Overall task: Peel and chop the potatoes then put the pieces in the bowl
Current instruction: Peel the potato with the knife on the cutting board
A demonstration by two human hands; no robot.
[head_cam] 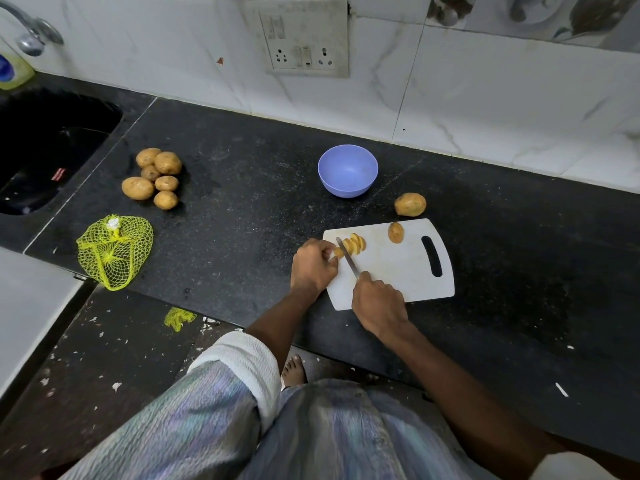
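white cutting board [398,268] lies on the black granite counter [242,209], handle slot to the right. left hand [313,263] sits at the board's left edge, fingers curled, pinching the unsliced end of a potato half [337,252]. right hand [379,303] is wrapped round a knife handle, handle hidden in the fist, index finger toward the blade. knife blade [347,257] runs up-left from the fist and sits on the potato between the pinched end and the cut slices [356,243], which lean in a fanned row just right of the blade. skin looks still on the slices' edges, hard to be sure. another potato half [396,232] rests on the board's upper part, apart from the slices. 1 whole potato [410,204] sits on the counter just beyond the board's top edge. blue bowl [347,169] stands behind the board, nothing visible in it. 6 unpeeled potatoes [154,178] are clustered far left, near the black sink [52,147]. yellow mesh bag [114,249] lies near the counter's front edge, below that cluster. a yellow mesh scrap [178,318] is on the floor. wall socket panel [304,39] sits on the tiles, tap [33,32] top left.
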